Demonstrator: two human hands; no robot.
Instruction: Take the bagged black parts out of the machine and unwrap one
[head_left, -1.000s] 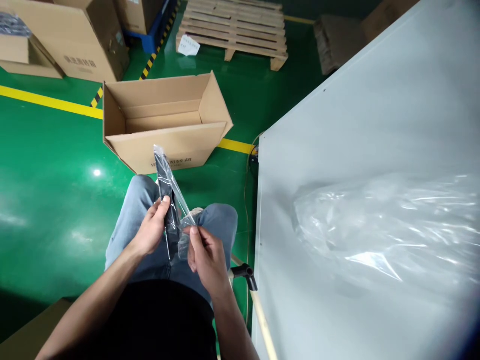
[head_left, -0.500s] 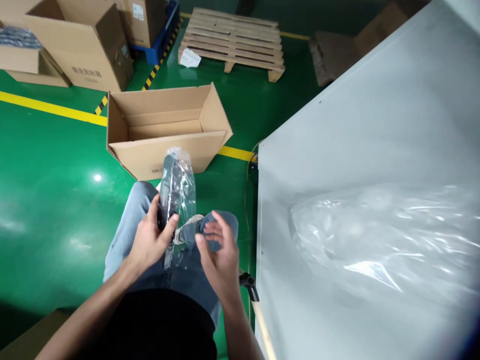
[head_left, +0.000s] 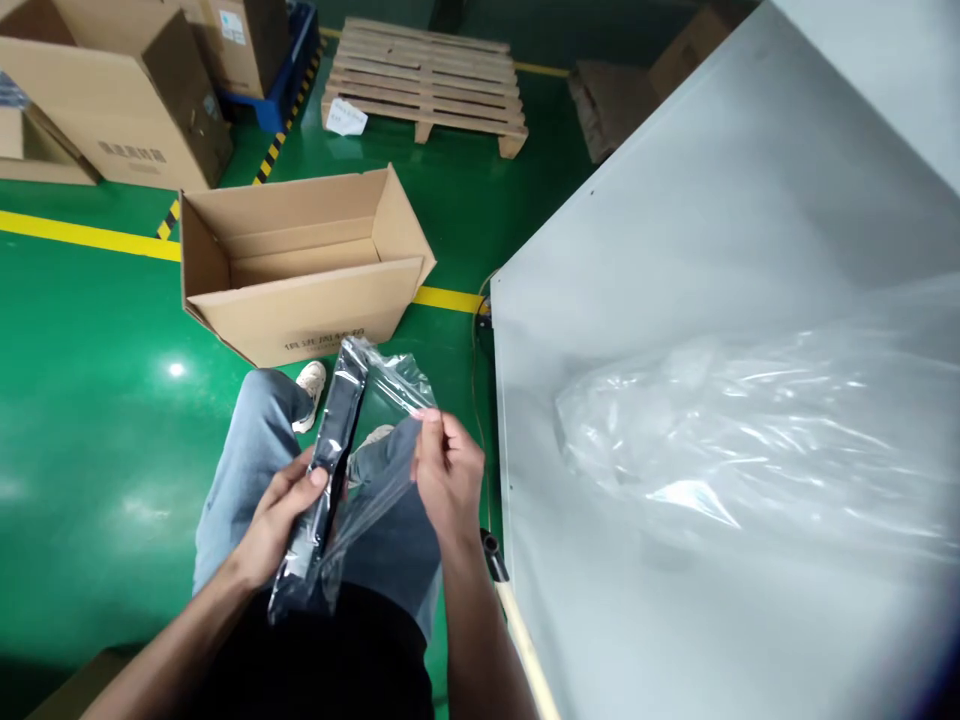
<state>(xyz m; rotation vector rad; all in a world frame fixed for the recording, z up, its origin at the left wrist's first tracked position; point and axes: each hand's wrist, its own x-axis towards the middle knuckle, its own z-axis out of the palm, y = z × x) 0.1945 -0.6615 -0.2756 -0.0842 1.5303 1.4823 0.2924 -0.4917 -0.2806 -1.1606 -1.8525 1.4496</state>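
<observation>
My left hand point(head_left: 281, 515) is closed around a long black object point(head_left: 340, 415) inside a clear plastic bag point(head_left: 396, 376). The plastic covers the object, so its exact kind cannot be made out. At the bag's right side, my right hand point(head_left: 450, 468) pinches the loose film and pulls it taut, away from the black piece. Bag and object are tilted above my lap, with the far end close to the open cardboard box point(head_left: 322, 318) on the floor.
To my right is a grey tabletop point(head_left: 600, 620) with a heap of clear plastic bags point(head_left: 720, 430). A pale pole with a black end point(head_left: 517, 630) stands beside it. Farther off are a wooden pallet point(head_left: 427, 85) and a larger carton point(head_left: 112, 110).
My right hand has gone from spread and free to pinching the film. The bagged object has turned and come nearer my body, and its film is now stretched rightward.
</observation>
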